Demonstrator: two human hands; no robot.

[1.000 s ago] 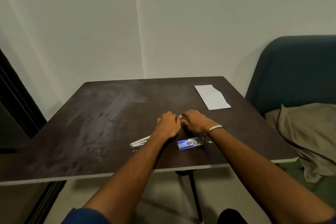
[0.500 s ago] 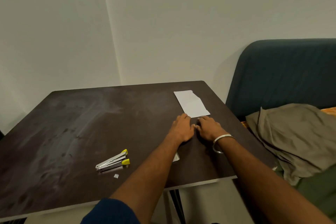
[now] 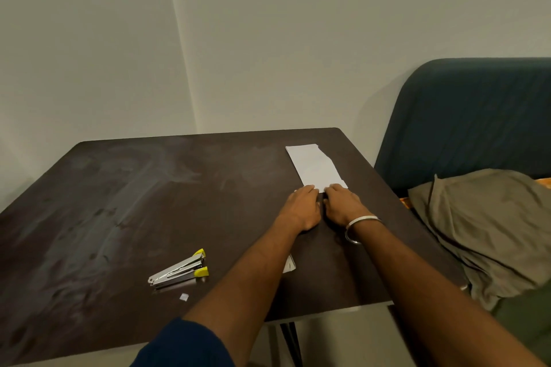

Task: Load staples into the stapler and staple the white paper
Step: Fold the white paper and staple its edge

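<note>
The white paper [image 3: 316,167] lies flat at the far right of the dark table [image 3: 119,202]. My left hand [image 3: 304,207] and my right hand [image 3: 343,205] rest palm down side by side, fingertips touching the paper's near edge. Neither hand visibly grips anything. A silver bangle sits on my right wrist. The silver stapler [image 3: 180,270] with yellow ends lies on the near left part of the table, hinged slightly apart, well away from both hands. The staple box [image 3: 289,264] is mostly hidden behind my left forearm; only a pale corner shows.
A tiny white scrap [image 3: 184,296] lies just in front of the stapler. A dark blue sofa [image 3: 477,116] with an olive cloth [image 3: 492,226] on it stands right of the table. White walls meet in a corner behind the table.
Both hands slid forward and right, from beside the staple box to the paper's near edge. The view turned right, and the stapler came out from under my left arm.
</note>
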